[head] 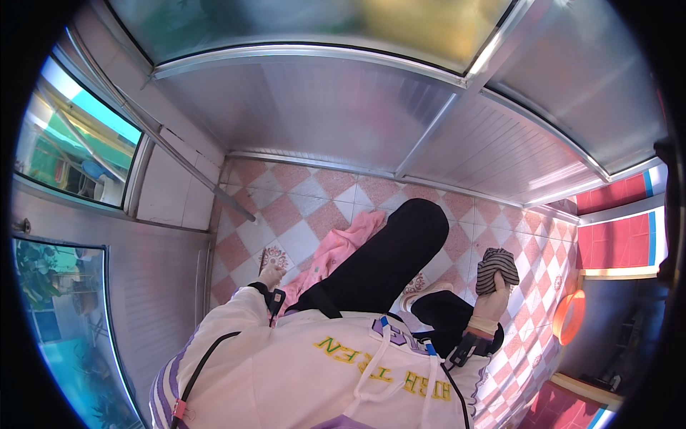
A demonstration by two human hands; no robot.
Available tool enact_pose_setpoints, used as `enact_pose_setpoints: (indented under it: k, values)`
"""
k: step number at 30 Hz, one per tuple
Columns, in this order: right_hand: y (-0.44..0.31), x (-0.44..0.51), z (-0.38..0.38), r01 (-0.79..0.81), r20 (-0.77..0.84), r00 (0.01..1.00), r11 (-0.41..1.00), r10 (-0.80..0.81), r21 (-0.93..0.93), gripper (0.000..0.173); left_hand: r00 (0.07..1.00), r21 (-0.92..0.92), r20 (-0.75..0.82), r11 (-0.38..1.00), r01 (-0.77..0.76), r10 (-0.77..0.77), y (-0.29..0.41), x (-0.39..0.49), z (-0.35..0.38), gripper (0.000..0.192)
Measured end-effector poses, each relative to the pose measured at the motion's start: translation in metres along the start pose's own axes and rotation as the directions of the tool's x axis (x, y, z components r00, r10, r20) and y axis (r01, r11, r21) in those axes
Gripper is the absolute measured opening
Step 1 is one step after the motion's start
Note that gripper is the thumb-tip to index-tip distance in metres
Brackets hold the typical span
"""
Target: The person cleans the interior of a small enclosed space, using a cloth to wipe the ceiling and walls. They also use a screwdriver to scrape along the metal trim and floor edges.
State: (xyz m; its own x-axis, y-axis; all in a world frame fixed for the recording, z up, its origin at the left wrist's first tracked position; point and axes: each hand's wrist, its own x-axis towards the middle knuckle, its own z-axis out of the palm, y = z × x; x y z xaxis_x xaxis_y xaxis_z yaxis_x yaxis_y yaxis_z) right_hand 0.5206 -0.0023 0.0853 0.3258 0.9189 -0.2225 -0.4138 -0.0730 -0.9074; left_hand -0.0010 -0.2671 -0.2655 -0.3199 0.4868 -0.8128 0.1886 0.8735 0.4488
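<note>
A bundled cloth with grey and black stripes [496,270] is held in my right hand [494,305], out past my right knee, with the thumb pressed over it. My left hand [272,275] hangs low on the other side, above the tiled floor. Something thin and dark [262,260] shows at its fingers; whether the hand grips it is unclear. Spotted pink fabric [337,248] lies in folds between that hand and my bent, black-trousered leg [391,252], which hides part of it.
A metal-framed partition [321,107] with glazed upper panes stands in front. At left are a metal pipe [187,176] slanting to the floor and a glazed metal door [155,284]. An orange round basin [569,317] is at right, by a dark opening [616,316]. Pink-and-white tiles [300,236] cover the floor.
</note>
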Motion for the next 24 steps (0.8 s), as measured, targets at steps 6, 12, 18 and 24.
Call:
enact_pose_setpoints:
  k: [6,12,18,24]
  values:
    - [-0.002,0.009,0.026,-0.018,0.072,0.997,0.996,0.024,-0.086,0.034,0.996,-0.139,-0.067,0.988,-0.066,0.057,0.011,-0.002,0.010,0.025]
    - [0.006,0.032,0.053,-0.124,0.294,0.935,0.959,0.199,-0.255,0.040,0.994,-0.025,-0.034,0.994,-0.104,0.103,0.001,-0.002,0.019,0.021]
    - [0.061,0.088,0.062,-0.208,0.307,0.868,0.848,0.390,-0.488,0.038,0.965,0.272,0.036,0.927,-0.260,0.260,0.002,-0.029,0.002,0.029]
    - [0.089,0.097,0.107,-0.207,0.411,0.760,0.788,0.503,-0.580,0.040,0.968,0.181,-0.247,0.983,-0.002,0.047,0.006,-0.062,-0.023,0.033]
